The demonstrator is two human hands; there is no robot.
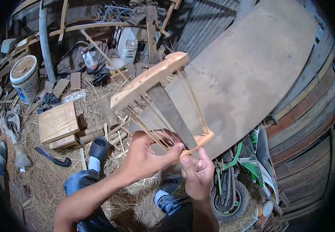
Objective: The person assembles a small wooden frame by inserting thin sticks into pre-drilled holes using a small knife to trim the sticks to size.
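- While the white round bucket (24,73) is standing upright off to the left, its brown contents are filling it nearly to the rim.
- A dark curved blade with a black handle (53,157) is lying on the straw, well apart from both hands.
- A square tan wooden block (58,121) is resting on other wood, which is probably keeping it off the straw.
- A long pale wooden bar (149,82) is slanting above the hands; taut thin tan strands (144,127) and a flat grey slat (172,113) are running down from it.
- The left hand (150,154) is closing on the strands low down, seemingly steadying them.
- Just beside it, the right hand (198,170) is pinching a short orange-tan wooden bar (201,141) from below, apparently bracing that end.
- A green-and-white motorcycle (229,185) is standing beyond, beside a broad grey panel (252,77).
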